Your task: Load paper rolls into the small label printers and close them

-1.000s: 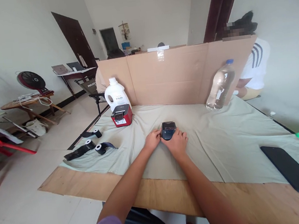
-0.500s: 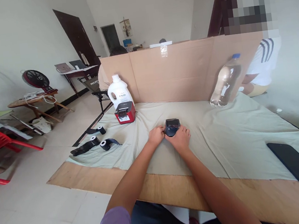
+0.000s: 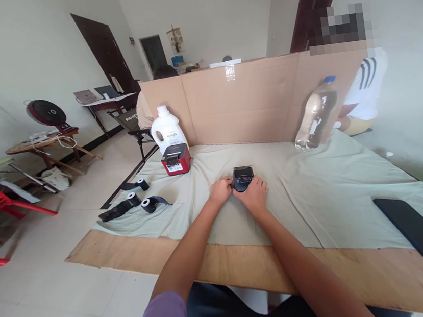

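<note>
A small black label printer sits on the grey-green cloth in front of me, with a dark flap along its top. My left hand is closed against its left side, fingertips at the edge. Across the right and front of the printer, my right hand grips the body, with its thumb towards the front left corner. What lies beneath the fingers is hidden. Further left is a red and black box-shaped printer. Several small rolls of black-backed paper lie left of my hands, including a partly unrolled roll.
A white jug stands behind the red printer. A cardboard panel closes off the back. At right are a clear bottle with a blue cap and a black phone. A person sits beyond the panel.
The black printer's top flap seems slightly more raised, while both hands keep their places on it. The whole view has shifted a little; the other things on the cloth stay put.
</note>
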Tool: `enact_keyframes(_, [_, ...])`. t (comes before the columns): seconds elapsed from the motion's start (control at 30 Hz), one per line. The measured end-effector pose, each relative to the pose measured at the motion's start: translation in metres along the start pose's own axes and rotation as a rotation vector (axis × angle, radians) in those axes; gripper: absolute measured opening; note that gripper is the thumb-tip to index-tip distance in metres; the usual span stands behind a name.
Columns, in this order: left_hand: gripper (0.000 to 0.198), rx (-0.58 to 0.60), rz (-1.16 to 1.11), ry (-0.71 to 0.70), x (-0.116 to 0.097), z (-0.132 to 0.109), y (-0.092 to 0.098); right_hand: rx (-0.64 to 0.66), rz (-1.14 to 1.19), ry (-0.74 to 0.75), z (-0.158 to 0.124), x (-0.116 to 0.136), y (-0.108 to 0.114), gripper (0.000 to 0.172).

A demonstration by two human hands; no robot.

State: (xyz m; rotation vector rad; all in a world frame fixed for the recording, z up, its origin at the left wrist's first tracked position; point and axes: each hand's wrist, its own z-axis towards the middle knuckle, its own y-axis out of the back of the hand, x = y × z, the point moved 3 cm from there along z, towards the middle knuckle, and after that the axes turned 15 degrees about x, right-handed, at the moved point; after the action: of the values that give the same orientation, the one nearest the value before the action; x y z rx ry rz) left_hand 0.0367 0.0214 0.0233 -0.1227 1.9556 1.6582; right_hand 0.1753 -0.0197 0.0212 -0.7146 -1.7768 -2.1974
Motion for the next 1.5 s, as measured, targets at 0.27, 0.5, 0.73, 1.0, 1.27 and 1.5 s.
enact_keyframes(0.27, [0.038, -0.058, -0.246, -0.056, 0.009, 0.005, -0.007, 0.013, 0.063, -0.025, -0.006, -0.002, -0.005, 0.091])
enact_keyframes(0.5, [0.05, -0.065, -0.504, -0.1, 0.019, 0.01, -0.014, 0.085, 0.339, -0.003, 0.004, -0.014, -0.005, 0.066])
enact_keyframes(0.73, [0.052, -0.074, -0.499, -0.103, 0.018, 0.011, -0.014, 0.085, 0.753, 0.146, 0.042, -0.032, 0.006, 0.063])
enact_keyframes(1.0, [0.052, -0.077, -0.464, -0.067, 0.018, 0.012, -0.016, 0.157, 0.631, 0.217, 0.091, -0.03, 0.014, 0.053])
enact_keyframes(1.27, [0.053, -0.075, -0.478, -0.051, 0.018, 0.012, -0.016, 0.327, 0.052, 0.252, 0.12, -0.017, 0.027, 0.027])
enact_keyframes(1.5, [0.052, -0.066, -0.461, -0.038, 0.015, 0.009, -0.012, 0.523, -0.154, 0.161, 0.135, 0.011, 0.018, 0.013])
